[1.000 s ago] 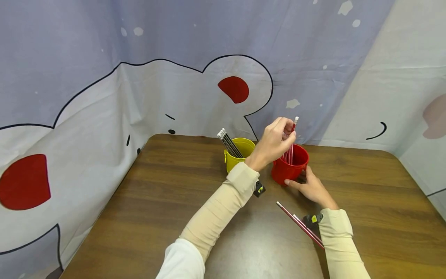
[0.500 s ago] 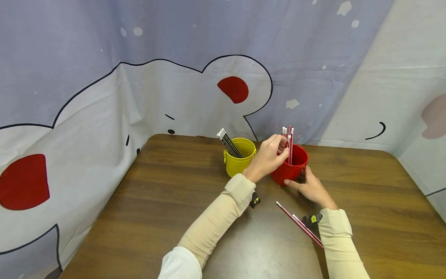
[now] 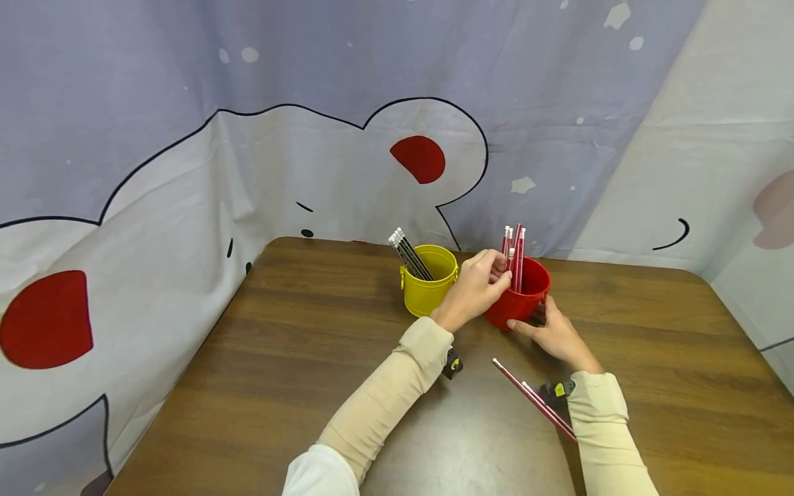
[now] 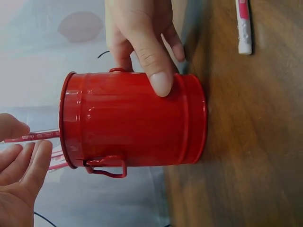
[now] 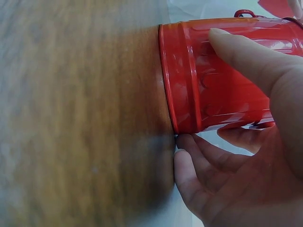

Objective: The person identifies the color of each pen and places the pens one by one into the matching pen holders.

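A small red bucket (image 3: 505, 311) stands upright on the table with several red pencils (image 3: 520, 265) in it, white eraser ends up. My right hand (image 3: 558, 337) holds the bucket low on its right side. In the right wrist view, the thumb lies across the red wall and the fingers are on the other side. Above the rim, my left hand (image 3: 473, 286) pinches one red pencil (image 4: 39, 135) between thumb and finger. That pencil reaches down into the bucket; its lower end is hidden.
Left of the red bucket stands a yellow bucket (image 3: 424, 297) with several black pencils (image 3: 411, 256) leaning in it. Red pencils (image 3: 515, 379) lie on the wooden table (image 3: 298, 358) near my right wrist. A printed cloth (image 3: 335, 172) hangs behind the table.
My left hand has come down and slightly left, lowering its red pencil into the red bucket among the others. My right hand and both buckets have stayed in place.
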The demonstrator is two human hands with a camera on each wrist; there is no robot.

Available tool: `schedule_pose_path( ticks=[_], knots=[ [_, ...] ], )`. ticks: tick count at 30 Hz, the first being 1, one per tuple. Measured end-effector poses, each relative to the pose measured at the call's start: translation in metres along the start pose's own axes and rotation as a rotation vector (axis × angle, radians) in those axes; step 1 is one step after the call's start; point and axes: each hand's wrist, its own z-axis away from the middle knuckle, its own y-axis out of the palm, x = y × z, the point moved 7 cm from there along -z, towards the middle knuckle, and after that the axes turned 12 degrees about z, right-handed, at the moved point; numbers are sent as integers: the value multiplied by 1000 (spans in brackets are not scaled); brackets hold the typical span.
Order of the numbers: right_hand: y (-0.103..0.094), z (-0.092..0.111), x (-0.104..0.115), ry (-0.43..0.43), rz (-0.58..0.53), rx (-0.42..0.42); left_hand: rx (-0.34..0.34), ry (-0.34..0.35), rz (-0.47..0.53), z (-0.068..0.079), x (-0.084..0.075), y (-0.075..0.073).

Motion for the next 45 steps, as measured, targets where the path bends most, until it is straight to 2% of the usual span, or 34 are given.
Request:
schedule_pose_path(
  ticks=[3,8,12,15,20,23,28,31,35,39,45],
  knots=[
    [1,0,-1,0,-2,-4,-21,-20,14,8,2,1],
    [3,0,-2,2,-10,-8,-101,-45,9,28,2,0],
    [1,0,-3,0,-17,-13,-81,-76,-74,48,-2,6],
    [0,0,-2,-6,-23,-13,-10,-179,-137,62,3,14],
    [-2,0,-4,5,-15,-14,105,-438,-198,85,18,29],
    [-1,0,-6,12,-4,-8,120,-565,-210,97,23,34],
    [3,0,-4,17,-6,11,75,-738,-177,112,28,38],
    [2,0,-4,22,-1,4,85,-777,-162,116,28,44],
    [1,1,-3,16,8,5,105,-778,-182,119,27,49],
    [0,1,-2,12,5,9,90,-790,-181,119,30,49],
    [0,1,-3,21,3,13,59,-851,-140,121,36,51]
  ],
)
